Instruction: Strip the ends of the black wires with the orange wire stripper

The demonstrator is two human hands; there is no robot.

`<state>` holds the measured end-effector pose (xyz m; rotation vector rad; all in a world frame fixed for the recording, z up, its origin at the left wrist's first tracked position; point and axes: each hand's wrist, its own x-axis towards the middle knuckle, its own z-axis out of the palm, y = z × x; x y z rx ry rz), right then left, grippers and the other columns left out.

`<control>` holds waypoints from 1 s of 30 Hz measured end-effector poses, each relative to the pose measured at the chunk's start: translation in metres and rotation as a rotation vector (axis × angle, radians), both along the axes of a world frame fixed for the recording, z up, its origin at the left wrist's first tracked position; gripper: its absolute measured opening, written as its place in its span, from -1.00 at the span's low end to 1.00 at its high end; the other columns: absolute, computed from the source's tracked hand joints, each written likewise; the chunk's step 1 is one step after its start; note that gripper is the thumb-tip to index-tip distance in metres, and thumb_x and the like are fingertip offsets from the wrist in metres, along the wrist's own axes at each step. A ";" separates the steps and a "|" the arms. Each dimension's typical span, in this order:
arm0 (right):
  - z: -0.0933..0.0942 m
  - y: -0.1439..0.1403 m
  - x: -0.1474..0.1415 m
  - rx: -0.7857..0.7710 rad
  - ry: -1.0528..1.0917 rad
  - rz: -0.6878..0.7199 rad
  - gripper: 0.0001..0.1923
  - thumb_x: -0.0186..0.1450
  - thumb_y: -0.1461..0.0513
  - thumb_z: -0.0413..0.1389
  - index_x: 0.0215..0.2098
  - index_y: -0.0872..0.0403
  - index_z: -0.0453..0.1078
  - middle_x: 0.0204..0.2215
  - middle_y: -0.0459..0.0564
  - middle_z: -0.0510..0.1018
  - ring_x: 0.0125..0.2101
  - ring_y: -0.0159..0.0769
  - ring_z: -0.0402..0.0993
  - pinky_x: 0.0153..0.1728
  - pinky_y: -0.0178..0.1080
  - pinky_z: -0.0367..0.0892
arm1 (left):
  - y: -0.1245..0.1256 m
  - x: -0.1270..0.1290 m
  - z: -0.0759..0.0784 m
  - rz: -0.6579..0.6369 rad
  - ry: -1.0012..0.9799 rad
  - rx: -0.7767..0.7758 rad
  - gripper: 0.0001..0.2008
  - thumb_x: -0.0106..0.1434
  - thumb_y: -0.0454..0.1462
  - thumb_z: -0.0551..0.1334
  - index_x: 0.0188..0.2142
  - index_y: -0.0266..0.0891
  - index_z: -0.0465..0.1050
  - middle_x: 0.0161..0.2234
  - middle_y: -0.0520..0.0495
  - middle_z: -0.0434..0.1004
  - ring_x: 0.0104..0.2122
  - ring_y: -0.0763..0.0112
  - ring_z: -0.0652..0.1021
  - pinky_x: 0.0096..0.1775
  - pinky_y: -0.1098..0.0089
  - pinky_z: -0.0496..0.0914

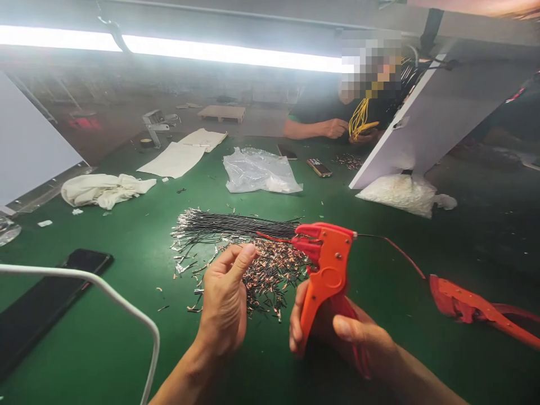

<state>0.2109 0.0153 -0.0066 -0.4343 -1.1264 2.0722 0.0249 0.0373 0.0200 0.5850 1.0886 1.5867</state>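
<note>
My right hand [354,332] is wrapped around the handles of an orange and red wire stripper [331,264], which stands upright with its jaws pointing left. A short red piece [274,237] sticks out of the jaws to the left. My left hand [228,292] is closed in a pinch just left of the jaws; what is between thumb and forefinger is too small to make out. Beneath and behind both hands lies a heap of cut wire bits [270,275] with copper ends. A bundle of black wires [236,224] with stripped ends lies behind the heap.
A second orange tool [476,309] lies at right, with a thin cord [396,244] near it. A black phone-like slab [63,298] and white cable [126,304] are at left. Beyond are a cloth [105,190], clear bag [261,171], white bag [400,194] and a co-worker's hands [337,128] with yellow wires.
</note>
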 end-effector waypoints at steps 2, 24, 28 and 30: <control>0.001 0.003 0.002 -0.003 -0.034 -0.134 -0.62 0.31 0.07 0.12 0.00 0.09 0.28 -0.22 0.10 0.53 -0.24 -0.11 0.51 -0.16 -0.03 0.36 | -0.002 0.002 -0.005 -0.056 0.079 0.009 -0.74 0.03 -0.10 0.43 -0.52 -0.21 0.51 -0.46 0.08 0.42 -0.35 0.48 0.35 -0.24 0.45 0.22; 0.007 0.015 0.018 1.139 -0.840 -0.759 -0.66 0.35 0.36 0.06 0.00 -0.13 0.44 -0.05 0.02 0.17 -0.02 -0.15 0.27 -0.04 -0.08 0.37 | -0.015 0.023 -0.018 -0.249 0.093 -0.127 -0.69 -0.04 0.01 0.46 -0.49 -0.17 0.59 -0.49 0.08 0.51 -0.38 0.52 0.40 -0.27 0.50 0.24; 0.006 0.014 0.015 1.189 -0.867 -0.794 -0.76 0.32 0.38 0.09 -0.12 -0.03 0.45 -0.13 0.01 0.18 0.01 -0.11 0.24 -0.05 -0.08 0.36 | -0.015 0.022 -0.020 -0.275 0.217 -0.028 -0.74 0.04 -0.01 0.42 -0.48 -0.13 0.62 -0.42 0.03 0.57 -0.33 0.45 0.46 -0.25 0.44 0.29; 0.005 0.014 0.014 1.205 -0.885 -0.806 -0.79 0.30 0.40 0.10 -0.19 -0.01 0.46 -0.14 0.00 0.16 -0.02 -0.14 0.26 -0.05 -0.09 0.36 | -0.015 0.021 -0.020 -0.289 0.326 0.043 -0.78 0.10 -0.04 0.38 -0.46 -0.12 0.63 -0.39 0.01 0.59 -0.33 0.41 0.47 -0.26 0.39 0.30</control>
